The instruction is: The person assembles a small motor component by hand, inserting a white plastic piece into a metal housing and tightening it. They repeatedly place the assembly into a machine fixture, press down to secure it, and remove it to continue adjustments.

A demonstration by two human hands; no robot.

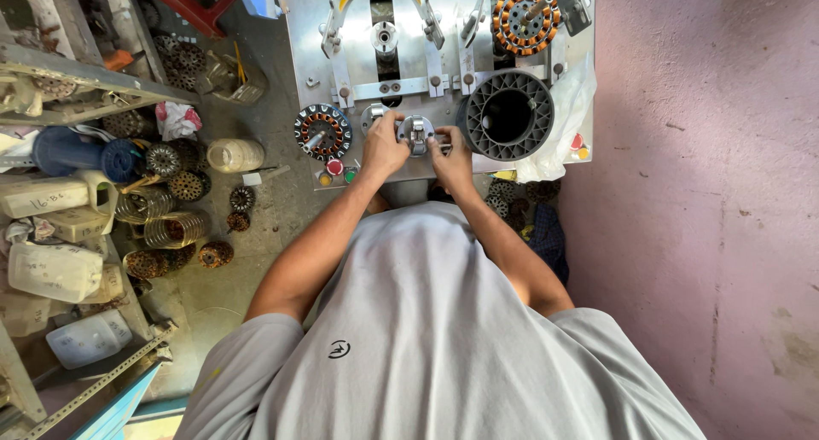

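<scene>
My left hand and my right hand meet at the front edge of the metal worktop, both on the small silver clamp fixture that sits between them. The left grip is closed around the left side of the fixture, fingers curled over its rim. The right grip is closed on the right side, thumb and fingers pinching its edge. The fixture stands on the worktop, just in front of the central slotted winding station

Component positions:

- A wound stator with copper coils and orange insulation lies just to the left of my left hand, apart from it
- A large grey ribbed ring lies just to the right of my right hand, close to the knuckles; I cannot tell whether it touches them
- A second wound stator sits mounted at the far right station of the worktop
- Red and green push buttons sit at the front edge, below the left stator
- A crumpled clear plastic bag hangs at the right side of the worktop

On the floor to my left lie several bare stator cores, coils of wire and white plastic jugs
</scene>
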